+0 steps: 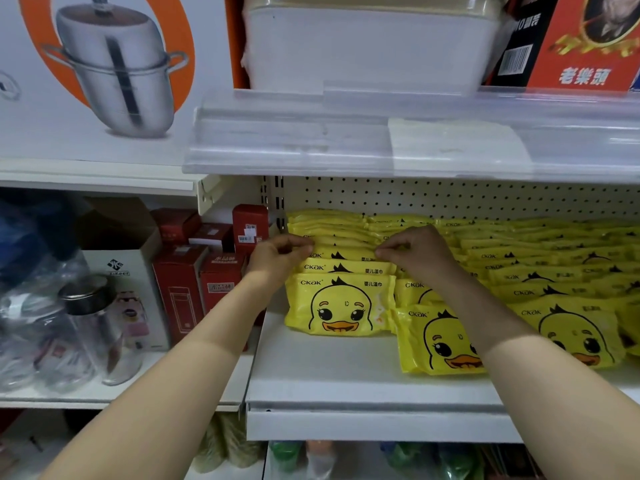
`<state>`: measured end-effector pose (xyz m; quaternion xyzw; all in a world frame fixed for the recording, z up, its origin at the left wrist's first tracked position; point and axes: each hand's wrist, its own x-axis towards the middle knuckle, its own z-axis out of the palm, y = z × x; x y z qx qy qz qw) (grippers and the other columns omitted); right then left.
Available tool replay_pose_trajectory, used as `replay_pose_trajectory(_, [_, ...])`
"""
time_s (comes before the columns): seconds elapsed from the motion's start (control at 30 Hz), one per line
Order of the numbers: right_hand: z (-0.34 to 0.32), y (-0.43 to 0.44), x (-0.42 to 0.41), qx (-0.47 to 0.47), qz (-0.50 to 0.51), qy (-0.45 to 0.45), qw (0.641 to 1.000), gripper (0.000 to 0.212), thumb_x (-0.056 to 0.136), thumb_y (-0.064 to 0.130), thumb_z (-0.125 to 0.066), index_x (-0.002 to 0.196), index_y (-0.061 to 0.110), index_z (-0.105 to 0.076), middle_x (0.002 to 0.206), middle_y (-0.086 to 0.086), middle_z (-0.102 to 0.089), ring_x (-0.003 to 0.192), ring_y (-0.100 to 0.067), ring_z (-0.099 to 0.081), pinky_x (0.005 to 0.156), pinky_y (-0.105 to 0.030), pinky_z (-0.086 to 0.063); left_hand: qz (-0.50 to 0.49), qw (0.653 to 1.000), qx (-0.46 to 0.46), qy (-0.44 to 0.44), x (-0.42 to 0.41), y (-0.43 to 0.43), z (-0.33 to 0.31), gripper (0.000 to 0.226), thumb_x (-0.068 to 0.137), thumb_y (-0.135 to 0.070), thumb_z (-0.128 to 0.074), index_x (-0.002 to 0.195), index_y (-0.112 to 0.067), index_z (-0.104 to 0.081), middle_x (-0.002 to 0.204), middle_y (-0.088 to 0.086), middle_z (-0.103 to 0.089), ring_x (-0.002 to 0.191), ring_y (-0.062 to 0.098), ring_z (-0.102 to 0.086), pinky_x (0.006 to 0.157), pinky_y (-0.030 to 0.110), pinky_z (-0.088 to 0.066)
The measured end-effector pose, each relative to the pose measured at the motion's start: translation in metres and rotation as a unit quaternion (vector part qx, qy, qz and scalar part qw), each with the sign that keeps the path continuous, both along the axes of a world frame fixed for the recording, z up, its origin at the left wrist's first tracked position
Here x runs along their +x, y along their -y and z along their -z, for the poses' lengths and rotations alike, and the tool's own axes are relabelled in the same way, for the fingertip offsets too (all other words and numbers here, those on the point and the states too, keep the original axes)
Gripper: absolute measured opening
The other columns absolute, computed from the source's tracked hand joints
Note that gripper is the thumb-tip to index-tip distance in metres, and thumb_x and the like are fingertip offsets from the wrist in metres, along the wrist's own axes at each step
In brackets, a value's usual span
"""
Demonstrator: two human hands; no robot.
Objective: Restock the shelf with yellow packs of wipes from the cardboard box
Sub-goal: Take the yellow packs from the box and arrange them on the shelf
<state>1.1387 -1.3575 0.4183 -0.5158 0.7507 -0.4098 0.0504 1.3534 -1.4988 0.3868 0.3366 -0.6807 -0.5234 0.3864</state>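
Yellow wipe packs with a duck face stand in leaning rows on the white shelf (346, 382). The leftmost row (341, 306) runs back to the pegboard. My left hand (280, 252) pinches the left top edge of a pack (341, 253) in the middle of that row. On the same pack's right top edge my right hand (414, 251) pinches too. More rows (554, 271) fill the shelf to the right, with one front pack (438, 341) set further forward. The cardboard box is out of view.
Red boxes (194, 271) and clear glass bottles (79, 327) fill the neighbouring shelf on the left. Above hangs a clear plastic shelf edge (381, 140) under a white tub (370, 46) and a pot carton (104, 64). Bare shelf lies in front of the packs.
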Motion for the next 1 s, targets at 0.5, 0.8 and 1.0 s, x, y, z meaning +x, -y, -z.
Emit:
replay_pose_trajectory(0.5, [-0.004,-0.002,-0.006,0.056,-0.076,0.082,0.992,0.009,0.077,0.031,-0.083,0.083,0.032,-0.077,0.094,0.015,-0.074,0.096,0.002,-0.065,0.081,-0.02,-0.045,0.049,0.999,-0.018,-0.002,0.005,-0.006,-0.006,0.01,0.086,-0.01,-0.071,0.095,-0.016,-0.07,0.101,-0.001,-0.069,0.088,0.01,-0.064,0.072,0.018,-0.047])
replay_pose_trajectory(0.8, [-0.001,-0.002,-0.003,0.043,-0.054,0.09,0.994,0.007,0.077,0.034,-0.082,0.081,0.032,-0.077,0.092,0.013,-0.072,0.092,0.001,-0.063,0.08,-0.022,-0.045,0.034,0.997,-0.035,0.065,0.007,-0.007,-0.011,0.007,0.084,-0.018,-0.075,0.091,-0.019,-0.075,0.093,-0.008,-0.071,0.086,0.005,-0.065,0.08,0.018,-0.05])
replay_pose_trajectory(1.0, [0.002,-0.001,-0.001,0.001,-0.026,0.078,0.997,0.006,0.081,0.029,-0.08,0.079,0.028,-0.075,0.084,0.014,-0.069,0.082,0.006,-0.06,0.066,-0.013,-0.04,-0.005,0.981,-0.13,0.142,0.006,-0.006,-0.016,0.012,0.084,-0.029,-0.075,0.091,-0.019,-0.076,0.085,-0.01,-0.07,0.079,0.003,-0.065,0.07,0.018,-0.049])
